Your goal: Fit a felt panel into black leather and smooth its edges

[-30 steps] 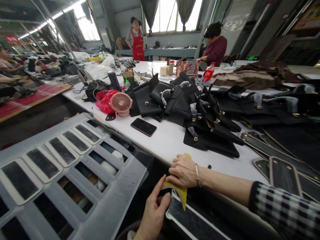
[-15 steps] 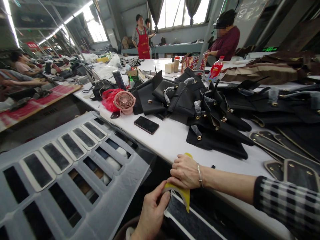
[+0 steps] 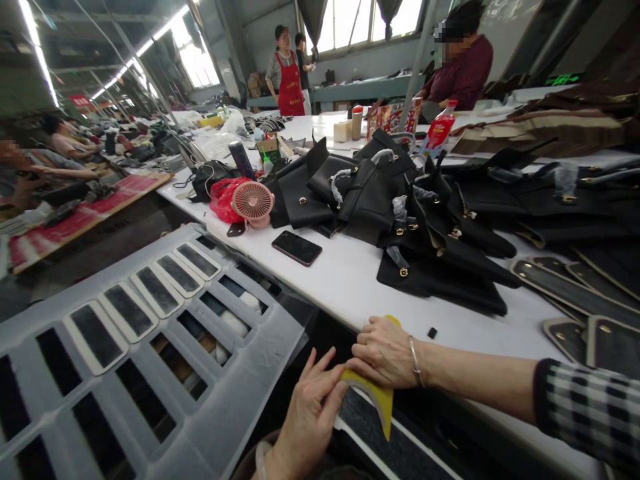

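My right hand (image 3: 385, 350) is closed round a yellow curved scraper (image 3: 380, 400), whose flared lower edge rests over a long black panel with white edges (image 3: 377, 427). The upper tip of the scraper pokes out above my knuckles. At the panel's near-left end, my left hand (image 3: 315, 407) has thumb and forefinger pressed together beside the scraper's left corner. Its other fingers stretch upward, apart. Whatever lies in that pinch is hidden. The panel's far end passes under my right hand and cannot be seen.
On the left, a grey slotted tray (image 3: 200, 413) carries several white-bordered black panels (image 3: 175, 275). A phone (image 3: 297, 247), a pink fan (image 3: 253, 203) and a heap of black bags (image 3: 365, 193) cover the white table. Black straps (image 3: 565, 287) lie right. People work farther back.
My left forefinger and thumb have come together at the scraper's corner, and the other fingers have lifted and spread. The scraper stays in my right hand. The whole view has shifted slightly.
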Demonstrator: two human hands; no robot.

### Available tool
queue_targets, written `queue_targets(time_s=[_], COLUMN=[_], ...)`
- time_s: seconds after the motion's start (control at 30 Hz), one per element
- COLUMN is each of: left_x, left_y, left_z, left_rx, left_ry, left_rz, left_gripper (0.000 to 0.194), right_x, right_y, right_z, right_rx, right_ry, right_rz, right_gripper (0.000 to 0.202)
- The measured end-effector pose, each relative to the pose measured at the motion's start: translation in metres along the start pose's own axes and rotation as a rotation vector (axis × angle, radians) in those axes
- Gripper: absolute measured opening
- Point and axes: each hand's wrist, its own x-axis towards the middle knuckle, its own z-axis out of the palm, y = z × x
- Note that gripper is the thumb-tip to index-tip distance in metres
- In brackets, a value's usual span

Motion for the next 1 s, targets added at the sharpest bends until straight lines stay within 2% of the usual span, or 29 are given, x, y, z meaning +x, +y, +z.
queue_targets(time_s=[0.1,0.2,0.3,0.4,0.47,0.57,0.63,0.73,0.87,1.0], left_x=[0.001,0.003,0.008,0.016,0.022,0.03,0.034,0.039,0.042,0.042], left_y=[0.003,0.005,0.003,0.002,0.002,0.001,-0.001,-0.005,-0.008,-0.003], left_z=[-0.005,-0.009,-0.01,-0.011,-0.01,-0.008,-0.005,-0.002,0.001,0.002], left_rx=[0.023,-0.048,-0.263,-0.513,-0.591,-0.648,-0.686,-0.731,-0.771,-0.815], left_ry=[-0.049,-0.092,-0.131,-0.167,-0.195,-0.251,-0.308,-0.368,-0.382,-0.36], left_rz=[0.03,0.014,-0.082,-0.199,-0.214,-0.211,-0.23,-0.262,-0.302,-0.336], left_gripper=[0.036,0.036,0.036,0.053,0.059,0.055,0.053,0.05,0.044,0.042], right_x=[-0.008,-0.015,-0.02,-0.024,-0.027,-0.039,-0.053,-0.085,-0.135,-0.166], right_y=[-0.011,-0.022,-0.033,-0.041,-0.046,-0.051,-0.054,-0.055,-0.061,-0.088], right_z=[-0.001,0.0,0.0,-0.003,-0.008,-0.019,-0.028,-0.04,-0.054,-0.06], right_rx=[0.017,0.016,-0.002,-0.033,-0.058,-0.096,-0.122,-0.095,0.194,0.793], right_ry=[-0.018,-0.03,-0.045,-0.063,-0.077,-0.085,-0.082,-0.089,-0.053,0.096], right_rz=[0.075,0.155,0.224,0.286,0.333,0.419,0.506,0.743,1.088,1.231], right_gripper=[0.049,0.05,0.049,0.049,0.048,0.049,0.05,0.051,0.053,0.058])
